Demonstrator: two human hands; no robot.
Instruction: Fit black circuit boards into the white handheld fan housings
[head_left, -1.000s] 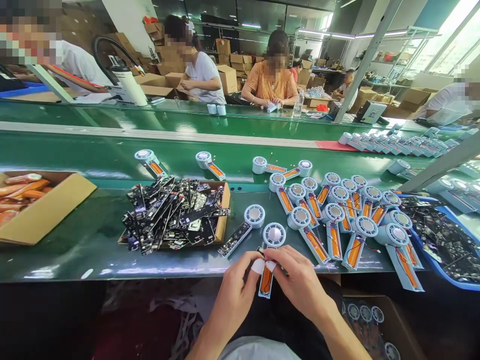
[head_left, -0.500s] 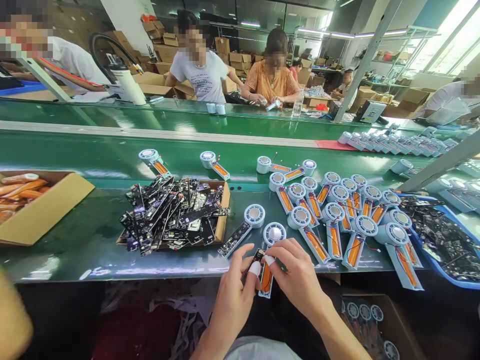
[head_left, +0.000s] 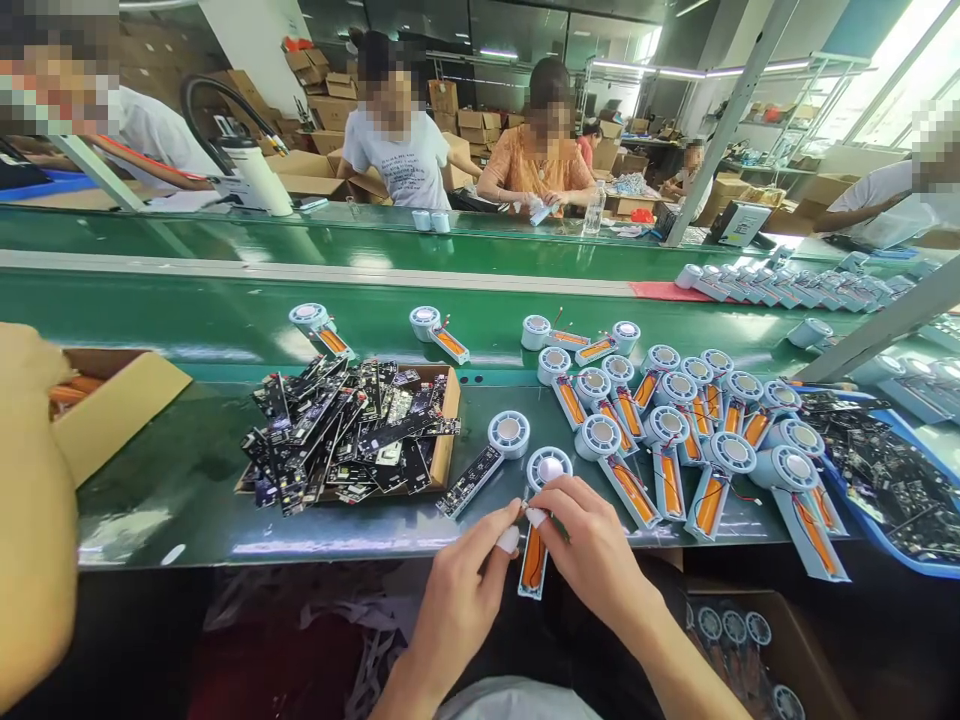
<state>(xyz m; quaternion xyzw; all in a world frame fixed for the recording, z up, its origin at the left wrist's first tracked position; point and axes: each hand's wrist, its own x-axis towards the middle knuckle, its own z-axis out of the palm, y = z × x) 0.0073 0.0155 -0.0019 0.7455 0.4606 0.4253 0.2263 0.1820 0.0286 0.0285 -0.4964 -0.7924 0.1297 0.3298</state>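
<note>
My left hand (head_left: 469, 565) is closed in a pinch, a white cover on its thumb. The black circuit board seen in it a moment before is now mostly hidden behind the fingers. My right hand (head_left: 589, 535) pinches from the other side, also with a white fingertip cover. Its fingertips nearly meet the left ones, and what they grip is too small to make out. Directly beneath both hands lies a light-blue fan unit (head_left: 531, 570), its handle open over an orange battery. Left of it rests another fan unit (head_left: 508, 434) with a black board in its handle.
A carton heaped with circuit boards (head_left: 337, 430) stands to the left. Many open fan units (head_left: 667, 425) crowd the right, beside a blue tray of boards (head_left: 885, 480). Another person's arm (head_left: 34, 520) reaches over a carton (head_left: 124, 410) at far left. Co-workers sit across the green belt (head_left: 187, 310).
My left hand has turned and closed, so the board drops from sight. Both hands have drawn together. The other person's arm at left has come up over the carton.
</note>
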